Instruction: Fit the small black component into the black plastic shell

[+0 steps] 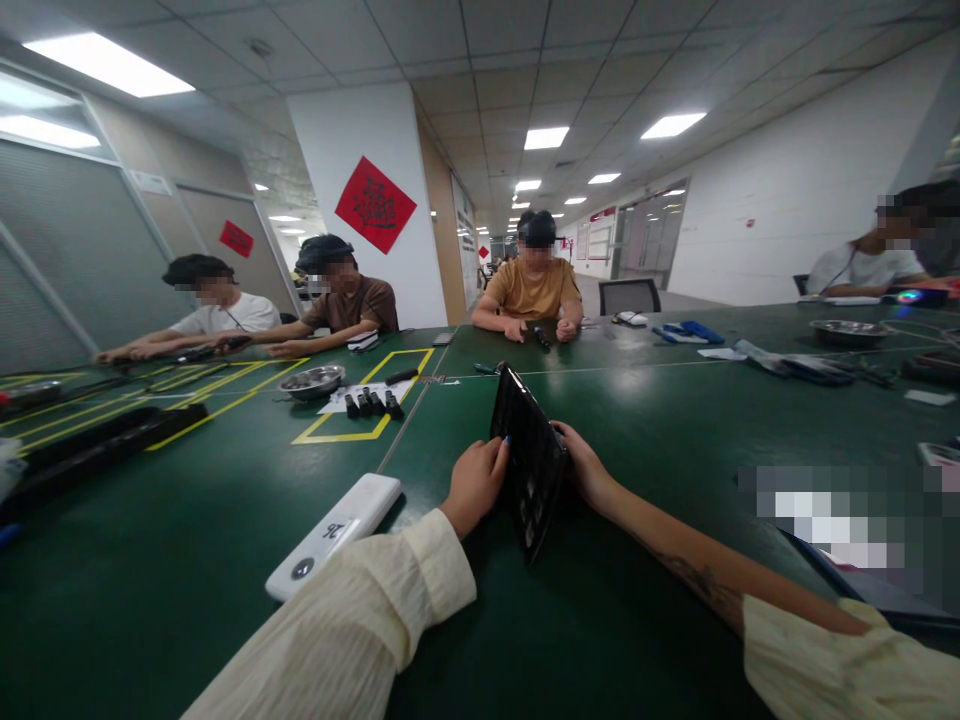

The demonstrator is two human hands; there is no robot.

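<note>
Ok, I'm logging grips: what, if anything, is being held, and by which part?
A black flat panel: the left hand holds its left edge; the right hand is at the opposite edge, its grip partly hidden.

Your black panel [534, 470] looks glossy, plastic or glass, can't tell which. Your sleeves [352, 610] are crinkly matt cloth, btw. The white device [352, 515] looks like smooth plastic, your green tabletop [660, 450] is smooth with a soft sheen, and the left bowl [313, 392] looks like shiny metal.
</note>
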